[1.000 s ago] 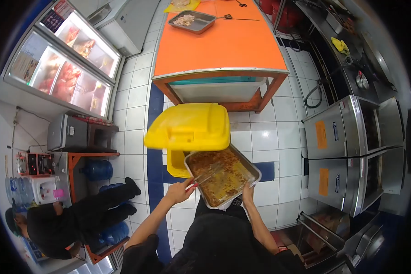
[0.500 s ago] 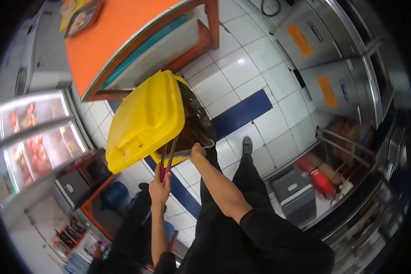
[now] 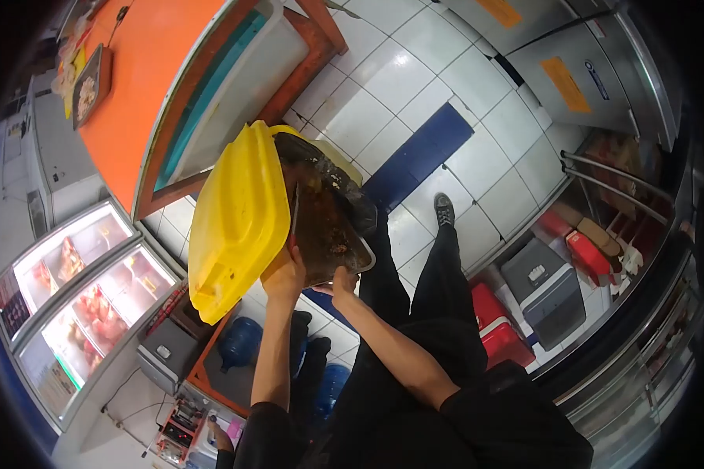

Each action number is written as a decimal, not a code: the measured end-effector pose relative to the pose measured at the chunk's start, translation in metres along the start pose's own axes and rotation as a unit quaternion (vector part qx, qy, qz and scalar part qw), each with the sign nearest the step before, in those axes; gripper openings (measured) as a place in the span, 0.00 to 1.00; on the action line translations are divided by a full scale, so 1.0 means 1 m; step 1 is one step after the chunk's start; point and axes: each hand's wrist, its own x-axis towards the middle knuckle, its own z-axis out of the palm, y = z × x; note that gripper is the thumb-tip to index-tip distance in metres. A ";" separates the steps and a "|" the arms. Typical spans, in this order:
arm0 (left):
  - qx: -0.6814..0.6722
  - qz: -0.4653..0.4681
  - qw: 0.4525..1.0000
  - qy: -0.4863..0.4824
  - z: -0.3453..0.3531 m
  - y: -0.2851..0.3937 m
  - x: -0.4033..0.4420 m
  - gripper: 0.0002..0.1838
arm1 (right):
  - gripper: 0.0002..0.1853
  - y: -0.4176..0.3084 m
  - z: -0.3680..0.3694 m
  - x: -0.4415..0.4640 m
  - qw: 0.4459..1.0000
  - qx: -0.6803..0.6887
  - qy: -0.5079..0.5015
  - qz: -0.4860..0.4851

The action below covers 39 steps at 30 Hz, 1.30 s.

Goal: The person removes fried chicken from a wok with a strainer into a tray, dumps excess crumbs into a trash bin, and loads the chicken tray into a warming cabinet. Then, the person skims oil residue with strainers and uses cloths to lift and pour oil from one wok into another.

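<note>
A metal tray [image 3: 332, 238] with brown residue is tilted into the mouth of a yellow bin, against its black liner [image 3: 344, 184]. My right hand [image 3: 340, 288] grips the tray's near edge. My left hand [image 3: 285, 275] is closed around the tongs [image 3: 294, 219], beside the tray's left side; the tongs' tips reach into the tray. The bin's yellow lid [image 3: 238, 223] stands raised at the left, next to my left hand.
An orange table [image 3: 145, 70] stands beyond the bin, with a tray of pale food [image 3: 88, 90]. Lit display freezers [image 3: 94, 313] are at left, steel equipment [image 3: 602, 78] at right. Another person's hand [image 3: 220, 434] shows at lower left, near blue water bottles [image 3: 241, 342]. Coolers [image 3: 541, 293] sit right.
The tray has gone from held nearly flat beside the bin to steeply tipped into its opening. Both hands moved with it, the tongs reach into the tray, and the view has turned.
</note>
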 end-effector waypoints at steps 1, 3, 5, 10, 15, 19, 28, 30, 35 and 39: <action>0.002 -0.002 0.999 0.033 0.009 0.000 -0.002 0.25 | 0.33 -0.002 -0.001 -0.003 1.000 0.003 0.001 0.003; 0.055 -0.015 0.961 -0.270 0.029 -0.008 -0.008 0.23 | 0.30 -0.007 0.001 -0.007 0.996 -0.083 0.021 0.006; 0.019 -0.013 0.977 -0.210 0.002 0.003 0.013 0.23 | 0.29 0.004 0.001 0.008 0.997 -0.075 0.024 0.019; 0.062 -0.026 0.966 -0.249 0.039 -0.002 -0.017 0.23 | 0.25 0.033 -0.020 0.030 0.996 -0.046 -0.058 0.047; -0.021 -0.141 0.964 -0.224 -0.051 0.053 0.003 0.27 | 0.23 0.031 -0.025 0.030 0.991 -0.096 -0.060 0.075; 0.073 0.017 0.970 -0.233 0.015 0.001 -0.016 0.25 | 0.22 0.044 -0.026 0.038 0.995 -0.018 -0.081 0.058; -0.016 -0.032 0.978 -0.208 -0.025 0.036 -0.021 0.21 | 0.22 0.045 -0.044 0.040 0.989 -0.057 -0.105 0.088; 0.017 -0.079 0.963 -0.255 -0.026 0.045 -0.015 0.22 | 0.21 0.026 -0.033 0.023 0.985 -0.029 -0.110 0.126; -0.025 -0.111 0.963 -0.244 -0.048 0.058 0.000 0.19 | 0.21 0.057 -0.060 0.040 0.982 -0.086 -0.118 0.117; 0.055 -0.024 0.954 -0.295 0.046 0.004 -0.036 0.19 | 0.20 0.050 -0.055 0.049 0.981 -0.044 -0.129 0.137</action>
